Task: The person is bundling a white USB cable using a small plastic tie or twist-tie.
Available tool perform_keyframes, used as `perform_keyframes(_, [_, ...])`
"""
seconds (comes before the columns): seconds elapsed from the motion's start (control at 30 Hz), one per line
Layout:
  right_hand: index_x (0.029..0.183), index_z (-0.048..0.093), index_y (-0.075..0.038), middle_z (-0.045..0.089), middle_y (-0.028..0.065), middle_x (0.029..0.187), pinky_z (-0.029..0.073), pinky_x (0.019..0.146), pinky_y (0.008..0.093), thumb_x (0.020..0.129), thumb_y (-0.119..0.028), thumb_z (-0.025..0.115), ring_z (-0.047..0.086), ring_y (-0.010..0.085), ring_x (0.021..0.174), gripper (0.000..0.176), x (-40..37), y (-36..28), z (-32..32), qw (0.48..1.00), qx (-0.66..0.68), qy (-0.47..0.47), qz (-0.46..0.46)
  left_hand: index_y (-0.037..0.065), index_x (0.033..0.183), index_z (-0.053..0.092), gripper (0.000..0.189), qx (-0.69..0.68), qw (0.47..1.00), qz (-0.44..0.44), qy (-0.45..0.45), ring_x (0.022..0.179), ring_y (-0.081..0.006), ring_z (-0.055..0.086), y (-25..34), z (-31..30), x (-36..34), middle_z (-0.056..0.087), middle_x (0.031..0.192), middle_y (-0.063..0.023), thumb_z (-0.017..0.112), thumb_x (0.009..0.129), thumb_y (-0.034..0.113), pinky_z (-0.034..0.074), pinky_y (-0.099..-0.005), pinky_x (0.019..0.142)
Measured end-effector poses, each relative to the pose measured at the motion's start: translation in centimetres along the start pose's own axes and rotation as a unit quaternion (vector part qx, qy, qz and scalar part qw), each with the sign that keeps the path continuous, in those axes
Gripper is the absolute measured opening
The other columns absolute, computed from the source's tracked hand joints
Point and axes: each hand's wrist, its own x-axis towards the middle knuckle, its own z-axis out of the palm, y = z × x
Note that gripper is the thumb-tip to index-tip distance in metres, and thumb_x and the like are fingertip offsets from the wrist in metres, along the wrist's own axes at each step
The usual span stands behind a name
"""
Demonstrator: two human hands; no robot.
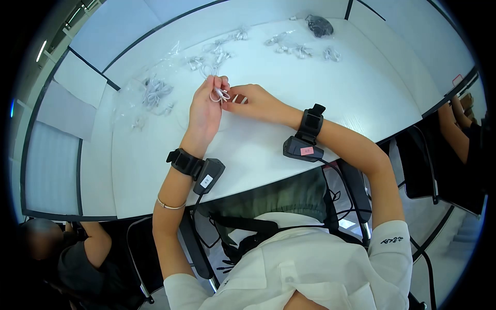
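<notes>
A thin white cable, coiled into a small bundle, is held up over the table. The curled fingers of my left hand close around it, palm turned up. From the other side my right hand meets the bundle, its thumb and fingertips bent onto the cable. A strand of the cable appears to run up behind my left fingers. Part of the bundle and some fingertips are hidden.
On the white table lie a large cable bundle on clear plastic, several small white cable bundles and a dark bundle at the back. Low partitions border the table. Wrist devices trail black cords. Other people sit at both sides.
</notes>
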Motion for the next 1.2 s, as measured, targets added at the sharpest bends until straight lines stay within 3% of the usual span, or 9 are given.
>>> perform_keyframes(0.17, [0.092, 0.060, -0.003, 0.061, 0.0038, 0.082, 0.046, 0.070, 0.0256, 0.085, -0.023, 0.058, 0.054, 0.0094, 0.070, 0.022, 0.2, 0.3, 0.3, 0.994, 0.104, -0.016, 0.019, 0.012, 0.077, 0.044, 0.026, 0.009, 1.000, 0.011, 0.004, 0.077, -0.0138, 0.047, 0.4, 0.6, -0.2, 0.049, 0.089, -0.0016, 0.039, 0.096, 0.028, 0.033, -0.0268, 0.069])
perform_keyframes(0.3, [0.094, 0.056, -0.002, 0.059, 0.0037, 0.077, 0.045, 0.067, 0.0256, 0.083, -0.024, 0.056, 0.056, 0.0120, 0.070, 0.024, 0.1, -0.1, 0.9, 0.965, 0.257, -0.009, 0.044, 0.012, 0.077, 0.043, 0.025, 0.006, 1.000, -0.010, -0.001, 0.078, -0.0146, 0.047, 0.8, 0.5, -0.3, 0.048, 0.087, -0.0014, 0.038, 0.096, 0.027, 0.035, -0.0281, 0.075])
perform_keyframes(0.5, [0.095, 0.054, -0.004, 0.059, 0.0034, 0.076, 0.045, 0.068, 0.0238, 0.086, -0.022, 0.054, 0.059, 0.0109, 0.073, 0.020, 0.2, 0.0, 0.0, 0.954, 0.282, -0.073, 0.065, 0.011, 0.078, 0.038, 0.024, -0.032, 0.999, 0.014, -0.033, 0.073, -0.0123, 0.042, 1.1, -0.1, -0.2, 0.040, 0.078, 0.0013, 0.036, 0.098, 0.024, 0.037, -0.0293, 0.082])
perform_keyframes(0.77, [0.097, 0.053, -0.004, 0.056, 0.0014, 0.071, 0.045, 0.064, 0.0232, 0.088, -0.019, 0.054, 0.056, 0.0092, 0.065, 0.017, -0.2, -0.1, 0.2, 0.974, 0.209, -0.051, 0.066, 0.010, 0.080, 0.038, 0.020, -0.030, 0.993, 0.054, 0.105, 0.067, -0.0107, 0.038, 1.5, -1.0, -0.3, 0.037, 0.073, 0.0016, 0.038, 0.097, 0.020, 0.039, -0.0305, 0.085])
perform_keyframes(0.93, [0.092, 0.056, -0.004, 0.055, -0.0001, 0.067, 0.043, 0.058, 0.0227, 0.087, -0.016, 0.057, 0.053, 0.0072, 0.061, 0.013, -0.5, -1.3, 0.1, 0.995, 0.094, -0.024, 0.019, 0.008, 0.080, 0.044, 0.023, 0.004, 0.984, 0.082, 0.156, 0.079, -0.0155, 0.051, 0.3, -1.4, -0.1, 0.051, 0.082, -0.0034, 0.040, 0.096, 0.024, 0.043, -0.0346, 0.082])
perform_keyframes(1.07, [0.091, 0.059, -0.007, 0.059, 0.0026, 0.070, 0.045, 0.061, 0.0259, 0.084, -0.015, 0.059, 0.056, 0.0114, 0.063, 0.011, -0.5, -1.5, 0.3, 0.998, -0.024, -0.034, -0.043, 0.008, 0.081, 0.046, 0.025, 0.023, 0.983, 0.088, 0.160, 0.082, -0.0175, 0.054, -0.2, -0.8, -0.2, 0.055, 0.085, -0.0058, 0.040, 0.096, 0.026, 0.044, -0.0350, 0.080])
perform_keyframes(1.2, [0.088, 0.060, -0.011, 0.060, 0.0050, 0.073, 0.046, 0.060, 0.0318, 0.080, -0.019, 0.059, 0.059, 0.0194, 0.066, 0.011, -0.5, -1.2, 0.8, 0.988, -0.088, -0.008, -0.126, 0.008, 0.080, 0.045, 0.024, 0.025, 0.984, 0.064, 0.167, 0.072, -0.0143, 0.050, -0.4, -0.7, 0.0, 0.051, 0.079, -0.0040, 0.039, 0.097, 0.024, 0.043, -0.0294, 0.073])
